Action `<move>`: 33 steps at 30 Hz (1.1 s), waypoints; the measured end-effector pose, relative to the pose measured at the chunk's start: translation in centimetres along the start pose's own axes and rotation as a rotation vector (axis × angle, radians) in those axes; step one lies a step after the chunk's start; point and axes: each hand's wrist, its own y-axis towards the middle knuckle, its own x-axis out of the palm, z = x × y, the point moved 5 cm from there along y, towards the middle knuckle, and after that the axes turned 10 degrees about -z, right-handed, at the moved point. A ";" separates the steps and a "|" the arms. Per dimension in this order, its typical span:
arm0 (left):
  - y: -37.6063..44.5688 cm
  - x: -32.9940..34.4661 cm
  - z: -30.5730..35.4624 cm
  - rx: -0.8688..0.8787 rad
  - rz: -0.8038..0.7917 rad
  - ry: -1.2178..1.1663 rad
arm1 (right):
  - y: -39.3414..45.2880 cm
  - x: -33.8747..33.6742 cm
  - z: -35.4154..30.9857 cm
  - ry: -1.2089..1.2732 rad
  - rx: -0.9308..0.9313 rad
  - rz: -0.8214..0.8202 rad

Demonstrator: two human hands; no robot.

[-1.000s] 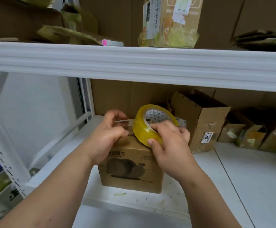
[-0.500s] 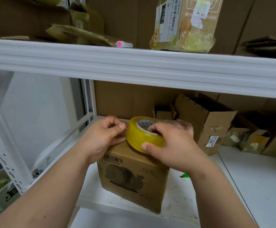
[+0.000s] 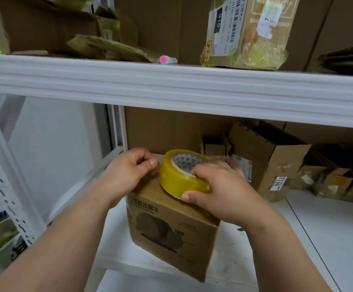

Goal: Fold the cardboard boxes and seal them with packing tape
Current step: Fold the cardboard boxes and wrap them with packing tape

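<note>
- Head view. Small cardboard box (image 3: pixel 172 224) stands on the lower white shelf (image 3: pixel 318 239) near its front edge, tilted, printed front face toward the camera.
- Tape roll (image 3: pixel 183 172), yellow-clear, lies tilted on top of the box, touching its top face; patterned inner core visible.
- Right hand (image 3: pixel 219 188) grips the tape roll: thumb pressed on the outer band at the near side, fingers curled over the rim into the core.
- Left hand (image 3: pixel 129 175) sits at the left of the tape roll on the box top, fingers curled, thumb tip against the forefinger; whether it pinches a tape end cannot be told.
- Behind the box to the right: open brown carton (image 3: pixel 272 157) with a white label reading 0613.
- Further right of the box: several smaller brown cartons (image 3: pixel 339 182) at the back of the shelf.
- Above the box: upper shelf (image 3: pixel 171 87) carrying flattened cardboard (image 3: pixel 108 47), a pink-capped marker (image 3: pixel 167 60) and a taped parcel (image 3: pixel 245 32).
</note>
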 end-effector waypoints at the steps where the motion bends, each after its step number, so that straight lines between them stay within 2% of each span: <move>1: -0.2 0.3 -0.6 -0.001 0.016 -0.047 | 0.0 0.1 -0.2 -0.011 0.006 -0.001; 6: -0.1 0.8 -2.5 -0.006 0.181 -0.412 | 1.0 -0.1 -2.3 -0.017 -0.023 0.060; 9: 0.3 0.8 -2.7 -0.046 0.192 -0.532 | 1.3 -0.1 -3.5 0.042 -0.064 0.063; 15: 0.8 0.0 -2.0 0.016 0.085 -0.488 | 1.0 0.2 -2.6 0.060 -0.044 -0.092; 17: 0.9 -0.1 -2.1 0.037 0.095 -0.453 | 0.9 0.4 -2.6 0.083 -0.053 -0.110; 20: 0.9 -0.3 -2.6 0.066 0.169 -0.468 | 0.6 0.2 -2.6 0.152 -0.050 -0.052; 23: 1.2 -0.6 -3.2 0.081 0.201 -0.537 | 0.3 -0.8 -1.9 0.175 0.054 0.011; 25: 1.4 -0.6 -3.1 0.088 0.198 -0.459 | -0.1 -1.4 -1.7 0.180 0.088 0.017; 30: 1.9 -0.2 -2.6 0.063 0.222 -0.348 | -1.0 -2.9 -2.1 0.172 0.038 0.060; 33: 1.9 -0.5 -3.3 0.018 0.236 -0.374 | -1.7 -3.6 -1.7 0.176 0.063 0.040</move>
